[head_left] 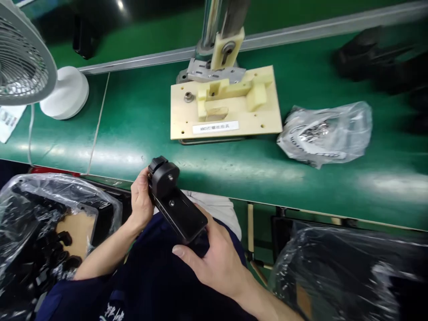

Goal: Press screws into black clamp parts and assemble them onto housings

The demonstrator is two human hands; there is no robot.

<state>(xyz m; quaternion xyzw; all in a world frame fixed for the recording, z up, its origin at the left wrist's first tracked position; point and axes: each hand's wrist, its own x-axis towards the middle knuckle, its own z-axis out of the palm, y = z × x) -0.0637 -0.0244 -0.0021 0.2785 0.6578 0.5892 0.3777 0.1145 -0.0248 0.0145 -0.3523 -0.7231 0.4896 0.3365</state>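
Between both hands, in front of my lap and below the bench edge, is a black bracket [182,215] with a long flat body and a round disc at its far end. A screw head shows on the disc and another on the body. My left hand [142,198] grips the disc end from the left side. At the near end, my right hand [216,254] is wrapped around the body, its thumb lying along the front. On the bench ahead stands a cream-coloured fixture [225,104] with raised blocks and a printed label; nothing black sits in it.
A clear plastic bag of small metal parts [323,133] lies right of the fixture. A metal post [210,24] rises behind it. At left stands a white fan [65,93]. Plastic-lined bins flank me, the left bin [110,209] holding black parts, the right bin [334,267] partly hidden.
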